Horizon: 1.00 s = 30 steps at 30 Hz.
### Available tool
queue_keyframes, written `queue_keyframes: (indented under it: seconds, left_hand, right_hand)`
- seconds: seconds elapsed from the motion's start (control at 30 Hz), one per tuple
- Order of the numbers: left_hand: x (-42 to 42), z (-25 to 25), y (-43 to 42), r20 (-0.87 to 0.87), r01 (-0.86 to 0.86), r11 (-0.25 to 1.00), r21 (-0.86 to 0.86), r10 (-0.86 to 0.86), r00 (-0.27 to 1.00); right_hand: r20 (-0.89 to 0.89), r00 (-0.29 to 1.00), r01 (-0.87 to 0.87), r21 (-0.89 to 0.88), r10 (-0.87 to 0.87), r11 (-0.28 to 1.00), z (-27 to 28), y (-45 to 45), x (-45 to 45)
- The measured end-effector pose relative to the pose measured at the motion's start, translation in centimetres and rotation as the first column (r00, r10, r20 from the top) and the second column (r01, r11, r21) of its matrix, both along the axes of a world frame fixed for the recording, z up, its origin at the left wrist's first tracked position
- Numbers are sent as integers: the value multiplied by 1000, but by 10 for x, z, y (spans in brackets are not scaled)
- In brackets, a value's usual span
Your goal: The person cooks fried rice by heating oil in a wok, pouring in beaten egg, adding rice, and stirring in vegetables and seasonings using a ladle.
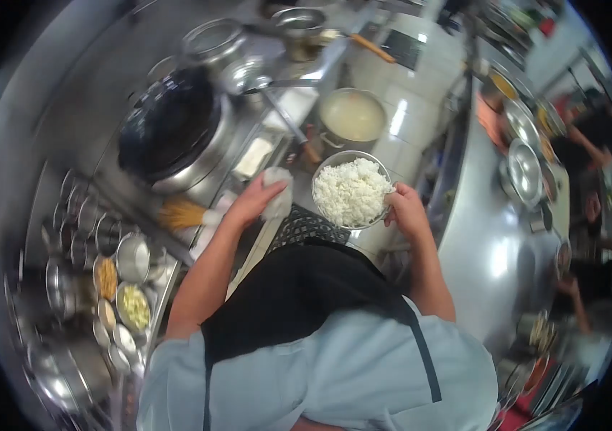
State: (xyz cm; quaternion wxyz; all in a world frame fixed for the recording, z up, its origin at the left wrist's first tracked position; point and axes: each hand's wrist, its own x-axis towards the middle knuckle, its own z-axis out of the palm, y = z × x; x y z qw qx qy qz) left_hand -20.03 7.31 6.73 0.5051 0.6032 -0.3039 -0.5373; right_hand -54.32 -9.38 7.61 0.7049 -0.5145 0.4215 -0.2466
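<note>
My right hand [408, 208] grips the rim of a round metal bowl [316, 205] on its right side. White cooked rice [353, 191] is heaped in that bowl, which I hold out in front of my apron. In my left hand [252, 202] is a pale, crumpled cloth [278, 192], with my fingers closed on it. A gap separates the cloth from the bowl. To the left of my left hand, on the stove, sits a large dark wok [169, 129]. A ladle [288, 118] with a wooden handle lies just beyond my hands.
A pot of cloudy liquid [353, 117] stands beyond the bowl. Containers of ingredients [133, 305] line the left side, near a bamboo brush [180, 214]. A long steel counter [475, 215] runs along the right, with metal bowls [525, 172] on it. Other people work behind that counter.
</note>
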Motion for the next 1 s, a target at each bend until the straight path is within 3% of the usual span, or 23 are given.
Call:
queue_keyframes:
  seconds: [0.13,0.23,0.3,0.37,0.47,0.6,0.63,0.73,0.77,0.87,1.0]
  left_hand:
    - [40,25,0,169,-35,997,-66,46,985]
    - [51,53,13,347,-99,991,85,64,936]
    - [69,49,36,259,-89,996,31,78,963]
    - [74,51,60,229,-134,991,26,125,965]
    - [69,69,103,413,-209,961,178,120,903]
    - [47,78,170,332,-358,927,113,305,893]
    - [35,85,189,357,-431,892,137,361,862]
    - [1,50,262,301,-702,707,86,653,695]
    - [-10,31,291,243,-781,623,43,751,613]
    - [-62,33,362,179,-916,401,-34,904,389]
    - [-141,11,452,147,-999,35,-3,989,34]
  right_hand:
    - [30,930,-367,-7,367,930,27,-31,88]
    - [-33,799,-601,-82,601,795,39,-49,143]
    - [-103,688,-726,-92,718,682,46,-49,187]
    - [-189,573,-819,-114,797,562,51,-45,224]
    - [-228,378,-921,-186,897,341,73,-18,271]
    - [-266,144,-983,-151,953,106,66,35,337]
    - [-261,74,-993,-112,962,46,61,49,351]
    - [-29,107,-994,5,994,107,52,104,379]
    - [-62,126,-991,31,990,129,54,122,384]
    - [122,223,-974,63,967,217,40,160,385]
    - [90,127,-984,136,988,115,3,198,367]
